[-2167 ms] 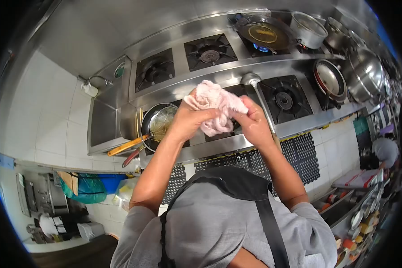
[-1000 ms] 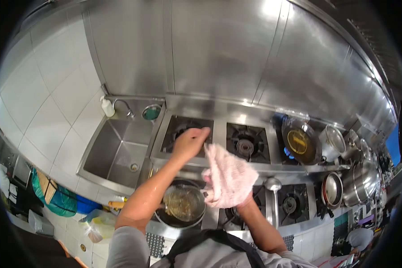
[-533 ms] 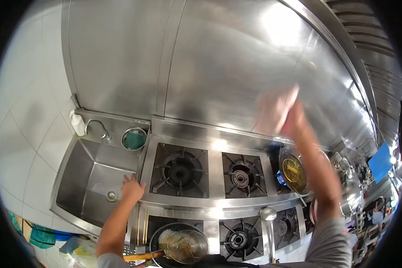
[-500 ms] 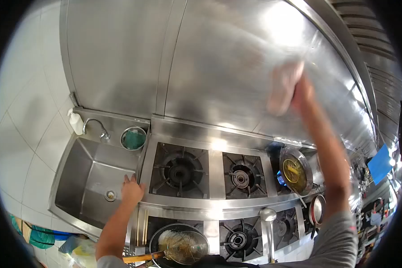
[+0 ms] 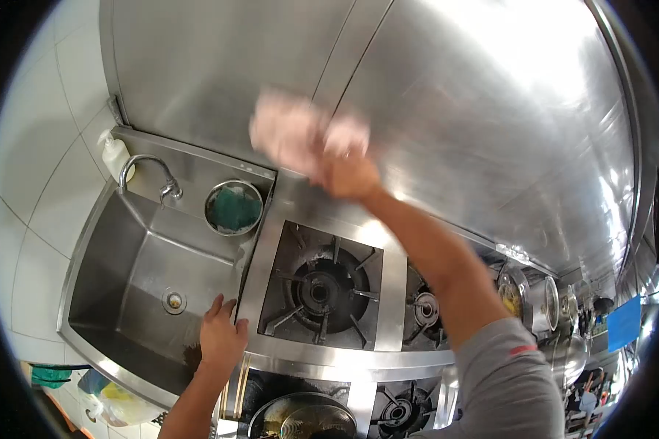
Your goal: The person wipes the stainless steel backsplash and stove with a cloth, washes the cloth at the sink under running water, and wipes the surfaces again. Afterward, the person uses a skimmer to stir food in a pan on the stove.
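Note:
My right hand (image 5: 350,174) is closed around a pale pink cloth (image 5: 285,130), blurred by motion. The cloth lies over the stainless steel wall panel (image 5: 220,66), above the back ledge of the stove; firm contact is hard to judge through the blur. With fingers spread, my left hand (image 5: 223,335) rests on the right rim of the steel sink (image 5: 190,271) and holds nothing. A burner with a black grate (image 5: 318,293) sits between my two arms.
A curved faucet (image 5: 150,159), a white pump bottle (image 5: 116,155) and a round metal container (image 5: 233,208) with a green scouring pad stand behind the sink. A pan (image 5: 300,413) with a strainer is at the front. Several pots (image 5: 545,300) crowd the right.
My right hand has swept the cloth left and lower along the wall panel. The view has shifted left toward the sink. My left hand stays on the sink rim.

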A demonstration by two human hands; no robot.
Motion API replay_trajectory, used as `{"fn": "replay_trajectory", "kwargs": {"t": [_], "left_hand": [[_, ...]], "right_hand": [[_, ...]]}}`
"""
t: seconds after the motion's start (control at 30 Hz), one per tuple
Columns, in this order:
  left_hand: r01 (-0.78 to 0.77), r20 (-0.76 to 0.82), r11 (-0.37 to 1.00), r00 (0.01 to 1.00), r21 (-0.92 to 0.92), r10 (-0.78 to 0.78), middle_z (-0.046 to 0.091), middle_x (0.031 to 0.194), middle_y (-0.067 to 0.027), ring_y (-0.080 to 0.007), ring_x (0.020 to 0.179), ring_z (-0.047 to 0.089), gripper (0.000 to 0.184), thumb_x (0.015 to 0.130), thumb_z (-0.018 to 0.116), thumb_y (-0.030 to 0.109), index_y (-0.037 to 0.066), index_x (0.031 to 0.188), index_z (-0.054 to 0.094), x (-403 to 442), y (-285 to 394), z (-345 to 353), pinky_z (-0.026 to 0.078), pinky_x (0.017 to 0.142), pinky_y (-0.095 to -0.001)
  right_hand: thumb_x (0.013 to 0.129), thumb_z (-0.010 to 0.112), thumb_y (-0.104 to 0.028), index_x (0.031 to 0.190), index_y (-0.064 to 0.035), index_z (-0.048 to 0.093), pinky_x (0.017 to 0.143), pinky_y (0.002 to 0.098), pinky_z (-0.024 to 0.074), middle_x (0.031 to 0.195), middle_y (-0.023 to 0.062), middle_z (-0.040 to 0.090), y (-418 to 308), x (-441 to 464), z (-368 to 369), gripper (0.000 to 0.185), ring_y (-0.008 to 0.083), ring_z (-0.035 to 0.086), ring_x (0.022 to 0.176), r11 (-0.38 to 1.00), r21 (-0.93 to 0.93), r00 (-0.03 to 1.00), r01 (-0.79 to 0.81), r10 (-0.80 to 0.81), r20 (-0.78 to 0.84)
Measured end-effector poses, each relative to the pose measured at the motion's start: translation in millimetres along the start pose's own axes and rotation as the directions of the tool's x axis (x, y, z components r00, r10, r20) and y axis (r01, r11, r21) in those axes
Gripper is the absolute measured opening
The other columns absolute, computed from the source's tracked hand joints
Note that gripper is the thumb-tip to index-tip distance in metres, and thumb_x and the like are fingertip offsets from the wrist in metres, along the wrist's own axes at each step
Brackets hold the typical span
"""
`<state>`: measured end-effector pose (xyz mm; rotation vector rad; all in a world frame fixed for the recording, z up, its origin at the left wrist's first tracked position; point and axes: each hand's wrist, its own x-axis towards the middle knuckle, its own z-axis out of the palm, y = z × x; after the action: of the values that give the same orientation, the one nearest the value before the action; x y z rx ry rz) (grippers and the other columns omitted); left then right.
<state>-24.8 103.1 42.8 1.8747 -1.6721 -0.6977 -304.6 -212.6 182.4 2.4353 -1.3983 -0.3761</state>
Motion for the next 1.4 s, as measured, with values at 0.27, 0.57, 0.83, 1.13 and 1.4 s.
{"fn": "replay_trajectory", "kwargs": {"t": [0.27,0.57,0.83,1.13,1.4], "left_hand": [[-0.007,-0.043,0.998,0.999,0.067,0.01,0.053,0.145,-0.029,-0.0462,0.127,0.055,0.054,0.077,0.073,0.015,-0.002,0.127,0.065,-2,-6,4,0.044,0.109,-0.0507],[0.101,-0.138,0.972,0.988,0.211,-0.072,0.055,0.144,-0.0271,-0.0436,0.129,0.055,0.047,0.074,0.075,0.017,0.001,0.118,0.072,-10,14,-4,0.045,0.108,-0.0527],[0.098,-0.137,0.965,0.988,0.244,-0.065,0.056,0.143,-0.027,-0.0421,0.127,0.057,0.055,0.072,0.081,0.026,-0.003,0.117,0.071,-7,1,8,0.046,0.106,-0.0527],[0.064,-0.11,0.962,0.993,0.264,-0.035,0.059,0.138,-0.0271,-0.0432,0.12,0.061,0.055,0.074,0.081,0.027,-0.009,0.114,0.069,-7,7,6,0.049,0.101,-0.0527],[0.068,-0.111,0.954,0.993,0.292,-0.037,0.061,0.139,-0.0232,-0.0395,0.124,0.06,0.047,0.074,0.079,0.023,-0.003,0.112,0.073,0,-6,6,0.046,0.106,-0.0511]], "right_hand": [[0.098,0.05,-0.061,0.155,-0.0176,0.043,0.11,0.0509,0.0428,0.148,0.0106,0.055,29,-18,-74,0.072,0.0374,0.059,0.122,0.979,-0.071,0.869,0.189,-0.201,-0.453],[0.106,0.044,-0.033,0.154,0.0001,0.038,0.122,0.0569,0.0213,0.162,0.0189,0.034,178,-48,-437,0.059,0.0367,0.031,0.15,0.977,-0.048,0.568,-0.21,0.081,-0.819],[0.109,0.035,-0.037,0.152,-0.0079,0.044,0.126,0.0517,0.0126,0.163,0.0213,0.032,500,-275,-257,0.053,0.0402,0.023,0.153,0.388,-0.128,0.273,-0.913,0.346,-0.898],[0.102,0.046,-0.042,0.139,-0.0124,0.06,0.113,0.0551,0.0302,0.139,0.0192,0.059,387,-243,-312,0.05,0.0408,0.048,0.133,0.612,0.64,-0.105,-0.465,0.679,-0.726],[0.1,0.052,-0.039,0.143,-0.0083,0.055,0.115,0.0598,0.0332,0.133,0.0269,0.062,117,-24,-84,0.053,0.0499,0.053,0.126,0.986,-0.101,0.333,0.136,-0.142,-0.932]]}}
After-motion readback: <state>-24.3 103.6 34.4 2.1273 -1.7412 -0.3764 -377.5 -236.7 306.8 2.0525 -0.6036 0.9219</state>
